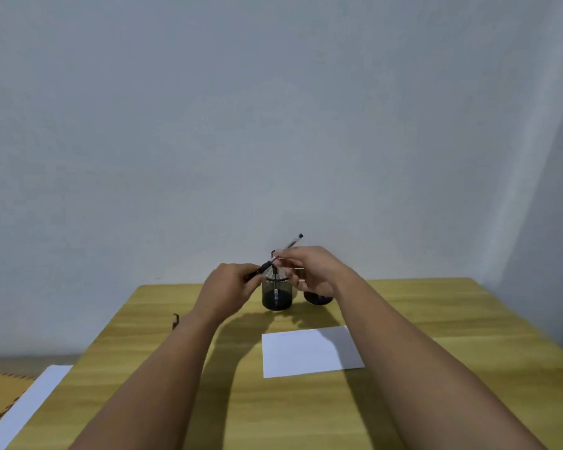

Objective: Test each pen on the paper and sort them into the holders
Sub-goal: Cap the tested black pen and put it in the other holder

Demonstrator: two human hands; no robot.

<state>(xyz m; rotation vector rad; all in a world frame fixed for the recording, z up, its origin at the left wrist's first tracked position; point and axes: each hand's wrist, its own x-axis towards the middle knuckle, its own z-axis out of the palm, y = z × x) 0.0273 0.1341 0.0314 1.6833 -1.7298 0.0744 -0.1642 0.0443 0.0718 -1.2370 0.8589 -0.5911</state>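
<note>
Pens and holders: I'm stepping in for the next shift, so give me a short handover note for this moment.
Left hand pinches the dark cap end of a pen; right hand holds its clear barrel, above the holders.
Left holder has at least one pen in it; right holder is mostly hidden behind the right hand.
Paper lies nearer on the table; no marks visible.
Left: uncap, test, sort.

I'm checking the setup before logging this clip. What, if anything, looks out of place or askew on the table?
Nothing stands out. The paper lies flat, the mesh holder stands upright, and both hands grip one pen above it. A small dark item near the left edge is too small to identify.
</note>
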